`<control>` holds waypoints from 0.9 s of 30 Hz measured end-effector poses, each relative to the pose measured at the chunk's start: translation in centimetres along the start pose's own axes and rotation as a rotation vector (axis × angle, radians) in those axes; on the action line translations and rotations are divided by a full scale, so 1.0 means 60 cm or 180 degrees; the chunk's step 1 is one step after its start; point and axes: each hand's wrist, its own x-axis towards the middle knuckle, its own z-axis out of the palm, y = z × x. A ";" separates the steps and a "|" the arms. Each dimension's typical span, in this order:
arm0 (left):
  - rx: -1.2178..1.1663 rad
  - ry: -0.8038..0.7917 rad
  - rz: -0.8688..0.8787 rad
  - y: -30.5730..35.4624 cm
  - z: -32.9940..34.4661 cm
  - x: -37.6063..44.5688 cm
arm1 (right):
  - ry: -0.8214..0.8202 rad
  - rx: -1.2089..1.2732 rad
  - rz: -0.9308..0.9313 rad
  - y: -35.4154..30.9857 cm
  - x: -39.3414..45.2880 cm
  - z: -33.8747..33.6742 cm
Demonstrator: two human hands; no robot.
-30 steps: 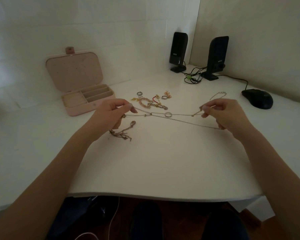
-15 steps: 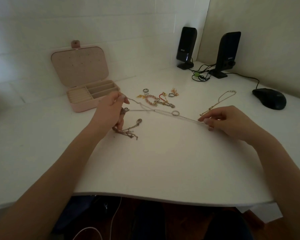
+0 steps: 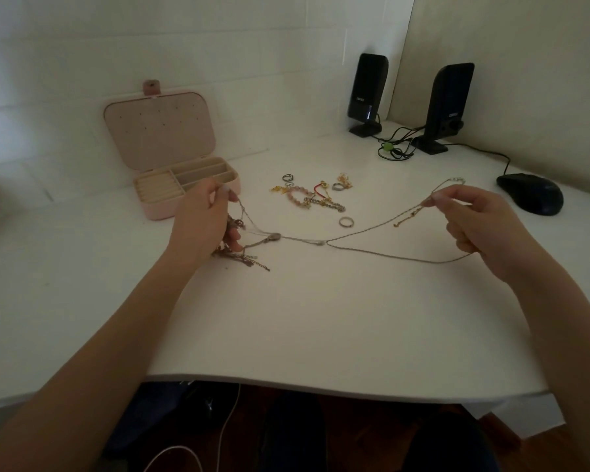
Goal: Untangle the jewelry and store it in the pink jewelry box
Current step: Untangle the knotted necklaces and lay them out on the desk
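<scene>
- White desk (image 3: 321, 318) with a curved front edge, set into a room corner; white tiled wall behind, plain beige wall to the right. Dim light.
- Left hand (image 3: 203, 221) curls around a tangled bunch of chains (image 3: 239, 257), fingertips pinching one strand; the tangle's loose ends rest on the desk just beneath the hand.
- Right hand (image 3: 481, 226) pinches a thin silver chain (image 3: 389, 257) between thumb and forefinger, other fingers curled round its lower strand. Chain is stretched taut between both hands, above the desk's middle.
- Pink jewelry box (image 3: 184, 195) sits open near the back left edge, lid upright against the wall, compartments showing; just behind the left hand.
- Loose jewelry pile (image 3: 314, 195), beads, gold charms and rings, lies mid-desk toward the back; a single ring (image 3: 345, 222) just in front of it.
- Two black speakers (image 3: 368, 93) stand in the back corner with bundled cables (image 3: 394, 149) between.
- Black mouse (image 3: 530, 194) near the right edge.
- Dark floor and a white cord (image 3: 225, 434) under the front edge.
</scene>
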 end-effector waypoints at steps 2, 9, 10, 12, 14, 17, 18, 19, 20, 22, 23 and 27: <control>0.0237 0.0004 0.0074 -0.004 0.000 -0.002 | -0.0011 0.0208 -0.0008 -0.004 -0.002 0.001; 0.2088 0.0319 0.1143 -0.004 0.008 -0.016 | -0.0215 0.0510 -0.0067 -0.010 -0.007 0.007; 0.2241 0.0313 0.1219 -0.004 0.011 -0.015 | -0.0249 0.0534 -0.0086 -0.011 -0.008 0.010; 0.2489 0.0288 0.1347 -0.006 0.014 -0.014 | -0.0321 0.0593 -0.0120 -0.014 -0.009 0.014; 0.2665 0.0290 0.1443 -0.008 0.013 -0.012 | -0.0345 0.0817 -0.0144 -0.018 -0.010 0.012; 0.2889 0.0236 0.1379 -0.012 0.005 -0.007 | -0.0218 0.1275 -0.0191 -0.024 -0.011 -0.003; 0.2956 0.0209 0.1332 -0.013 0.003 -0.007 | -0.0156 0.1352 -0.0193 -0.025 -0.012 -0.009; 0.3016 0.0198 0.1302 -0.014 0.002 -0.007 | -0.0100 0.1385 -0.0186 -0.024 -0.013 -0.015; 0.3071 0.0197 0.1291 -0.015 0.001 -0.006 | -0.0051 0.1384 -0.0168 -0.022 -0.013 -0.018; 0.3227 0.0171 0.1283 -0.016 0.004 -0.006 | 0.0031 0.1339 -0.0130 -0.018 -0.014 -0.022; 0.3336 0.0151 0.1280 -0.015 0.006 -0.006 | 0.0061 0.1327 -0.0128 -0.017 -0.015 -0.023; 0.3489 0.0155 0.1321 -0.016 0.011 -0.006 | 0.0079 0.1373 -0.0178 -0.018 -0.017 -0.024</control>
